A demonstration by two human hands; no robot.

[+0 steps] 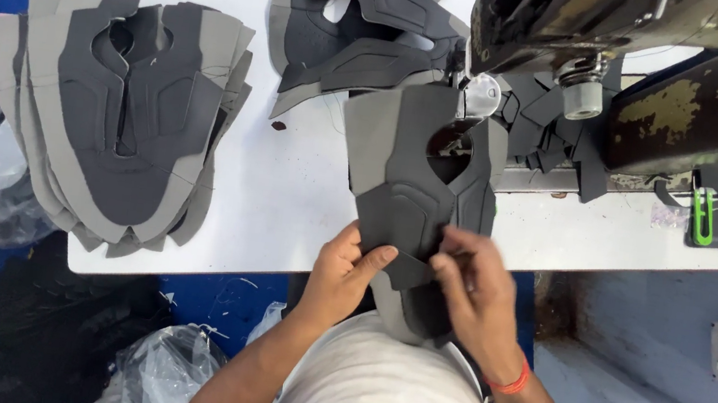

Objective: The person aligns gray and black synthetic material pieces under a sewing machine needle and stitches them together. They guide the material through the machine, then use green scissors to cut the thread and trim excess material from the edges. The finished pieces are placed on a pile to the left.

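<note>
Both hands, left (348, 269) and right (473, 286), pinch a grey-and-black upper (422, 178) on a white table (286, 192); stack (116, 119) at nine o'clock.

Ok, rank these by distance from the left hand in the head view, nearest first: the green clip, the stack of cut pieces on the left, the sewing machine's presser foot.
1. Presser foot: up and to the right of the left hand, behind the held piece.
2. Stack of cut pieces: off to the left on the table.
3. Green clip: far right, under the machine's arm.
</note>
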